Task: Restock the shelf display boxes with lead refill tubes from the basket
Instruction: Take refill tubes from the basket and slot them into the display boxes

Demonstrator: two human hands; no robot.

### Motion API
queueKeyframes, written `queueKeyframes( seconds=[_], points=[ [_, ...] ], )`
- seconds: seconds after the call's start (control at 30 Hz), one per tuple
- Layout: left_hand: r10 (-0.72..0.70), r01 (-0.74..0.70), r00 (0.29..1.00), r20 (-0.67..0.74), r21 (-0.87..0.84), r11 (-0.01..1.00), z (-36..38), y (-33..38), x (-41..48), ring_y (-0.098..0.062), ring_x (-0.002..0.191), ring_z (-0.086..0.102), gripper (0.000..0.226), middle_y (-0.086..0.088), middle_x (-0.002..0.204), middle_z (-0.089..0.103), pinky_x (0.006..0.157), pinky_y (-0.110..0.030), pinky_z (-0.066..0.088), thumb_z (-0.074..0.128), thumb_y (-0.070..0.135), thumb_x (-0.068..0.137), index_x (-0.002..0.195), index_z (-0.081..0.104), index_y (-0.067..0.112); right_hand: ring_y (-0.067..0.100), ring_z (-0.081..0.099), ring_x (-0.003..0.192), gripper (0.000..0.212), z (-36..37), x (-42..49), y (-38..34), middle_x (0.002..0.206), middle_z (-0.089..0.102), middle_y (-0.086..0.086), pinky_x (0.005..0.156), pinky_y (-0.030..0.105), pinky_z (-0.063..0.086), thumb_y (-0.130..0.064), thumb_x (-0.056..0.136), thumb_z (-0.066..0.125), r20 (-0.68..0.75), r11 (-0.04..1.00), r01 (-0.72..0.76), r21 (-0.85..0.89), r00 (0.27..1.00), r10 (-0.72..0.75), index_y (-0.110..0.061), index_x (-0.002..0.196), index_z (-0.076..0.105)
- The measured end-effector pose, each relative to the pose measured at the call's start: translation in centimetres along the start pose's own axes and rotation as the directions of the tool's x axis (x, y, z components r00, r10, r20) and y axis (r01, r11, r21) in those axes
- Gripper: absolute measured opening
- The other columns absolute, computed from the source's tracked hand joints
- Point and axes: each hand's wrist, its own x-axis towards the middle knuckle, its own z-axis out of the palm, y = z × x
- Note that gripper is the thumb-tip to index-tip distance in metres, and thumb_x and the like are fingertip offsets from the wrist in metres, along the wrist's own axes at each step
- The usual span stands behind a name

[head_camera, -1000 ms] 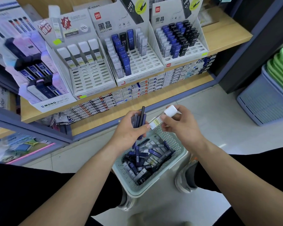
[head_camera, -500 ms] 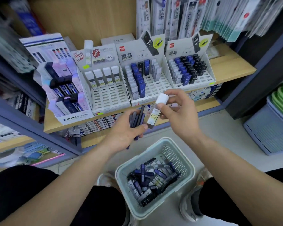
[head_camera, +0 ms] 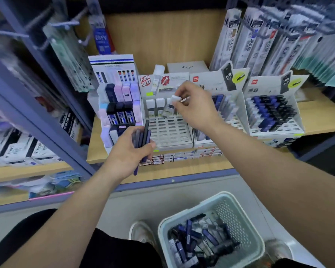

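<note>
My right hand pinches a white-capped lead refill tube and holds it tilted over the back row of a white slotted display box, beside a few white-capped tubes standing there. My left hand grips a bundle of dark blue and black refill tubes in front of that box's lower left corner. A pale green basket on the floor at the lower right holds several dark and clear tubes.
Two more display boxes with blue and black tubes stand to the right on the wooden shelf. A tiered MONO box sits to the left. Hanging pen refill packs fill the top right. My knees and shoes flank the basket.
My right hand has carried the white-capped tube up from above the basket to the display box's back row. My left hand rose with its bundle. The view tilted up toward the shelf.
</note>
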Motion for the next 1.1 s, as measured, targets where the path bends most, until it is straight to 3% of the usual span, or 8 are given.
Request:
queueKeyframes(
  seconds=[0.33, 0.5, 0.63, 0.77, 0.9, 1.1],
  points=[
    [-0.002, 0.000, 1.000, -0.027, -0.070, 0.998, -1.3, -0.5, 2.0, -0.012, 0.061, 0.062, 0.032, 0.005, 0.083, 0.069, 0.058, -0.024, 0.053, 0.071, 0.010, 0.091, 0.117, 0.054, 0.018, 0.019, 0.064, 0.070, 0.019, 5.0, 2.7, 2.0, 0.082, 0.065, -0.001, 0.064, 0.028, 0.049, -0.013, 0.089, 0.072, 0.088, 0.998, 0.015, -0.061, 0.996, -0.010, -0.022, 0.089, 0.056],
    [0.012, -0.016, 0.999, -0.040, -0.081, 0.997, -1.6, -0.3, 2.1, -0.011, 0.063, 0.064, 0.028, 0.010, 0.078, 0.070, 0.059, -0.022, 0.055, 0.070, 0.011, 0.092, 0.114, 0.055, 0.021, 0.014, 0.063, 0.071, 0.009, 5.7, 3.0, 2.3, 0.083, 0.065, -0.003, 0.060, 0.011, 0.041, -0.014, 0.091, 0.070, 0.094, 0.992, 0.067, -0.109, 0.994, -0.057, -0.016, 0.093, 0.062],
    [0.017, -0.023, 0.998, -0.061, -0.107, 0.994, -1.5, 0.1, 2.2, -0.010, 0.063, 0.065, 0.026, 0.008, 0.081, 0.069, 0.059, -0.021, 0.056, 0.070, 0.013, 0.092, 0.108, 0.054, 0.028, 0.014, 0.062, 0.079, 0.012, 6.5, 3.4, 2.2, 0.094, 0.070, 0.002, 0.075, 0.026, 0.050, -0.014, 0.094, 0.067, 0.104, 0.972, 0.176, -0.153, 0.981, -0.161, -0.012, 0.106, 0.068],
    [0.007, -0.015, 0.998, -0.067, -0.118, 0.993, -1.4, 0.4, 2.2, -0.009, 0.063, 0.065, 0.026, -0.001, 0.094, 0.068, 0.058, -0.019, 0.054, 0.069, 0.014, 0.093, 0.108, 0.053, 0.030, 0.020, 0.064, 0.094, 0.020, 7.4, 3.7, 2.7, 0.105, 0.072, 0.007, 0.085, 0.031, 0.051, -0.013, 0.095, 0.063, 0.084, 0.952, 0.215, -0.219, 0.976, -0.201, -0.011, 0.114, 0.070],
    [-0.007, -0.002, 0.997, -0.083, -0.109, 0.994, -1.4, 0.4, 2.4, -0.010, 0.065, 0.066, 0.035, -0.003, 0.096, 0.067, 0.060, -0.022, 0.055, 0.070, 0.015, 0.093, 0.123, 0.053, 0.018, 0.030, 0.066, 0.100, 0.023, 7.6, 3.7, 2.8, 0.110, 0.071, 0.012, 0.087, 0.039, 0.053, -0.015, 0.097, 0.060, 0.081, 0.928, 0.244, -0.281, 0.970, -0.230, -0.010, 0.117, 0.070],
    [-0.009, -0.003, 0.994, -0.107, -0.112, 0.994, -1.2, 0.4, 2.4, -0.011, 0.067, 0.067, 0.036, 0.000, 0.093, 0.067, 0.063, -0.026, 0.058, 0.070, 0.015, 0.093, 0.124, 0.053, 0.016, 0.034, 0.066, 0.096, 0.022, 7.6, 3.5, 2.4, 0.109, 0.070, 0.014, 0.081, 0.043, 0.055, -0.009, 0.094, 0.062, 0.091, 0.896, 0.334, -0.294, 0.943, -0.321, -0.007, 0.113, 0.072]
  ],
)
